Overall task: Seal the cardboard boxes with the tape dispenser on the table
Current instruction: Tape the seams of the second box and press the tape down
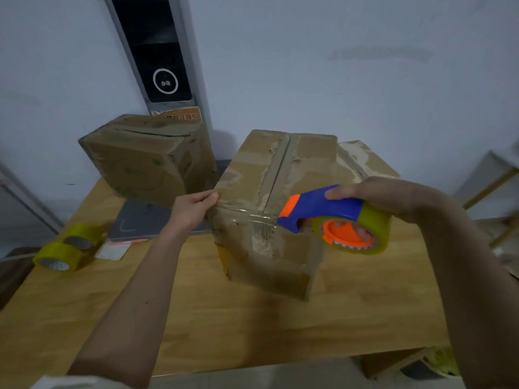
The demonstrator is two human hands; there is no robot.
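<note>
Tape dispenser (335,220) is gripped by the right hand (393,197) at the cardboard box's (269,197) three o'clock edge. The nine o'clock corner is pinched by the left hand (191,209). If steadied poorly, tape may be wrinkled.

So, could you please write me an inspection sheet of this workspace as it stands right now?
Surface: wooden table, a grey mat lying at its far left.
Job's things: near cardboard box, clear tape across its top front edge; second cardboard box tilted behind it on the left; a third box partly hidden behind the near one; blue and orange tape dispenser at the near box's front right.
Clutter: two spare yellow tape rolls, a small packet.
Grippers: left hand pinches the tape at the box's left corner; right hand grips the dispenser.
Cables: nothing seen.
Surroundings: pale wall, dark vertical panel.
</note>
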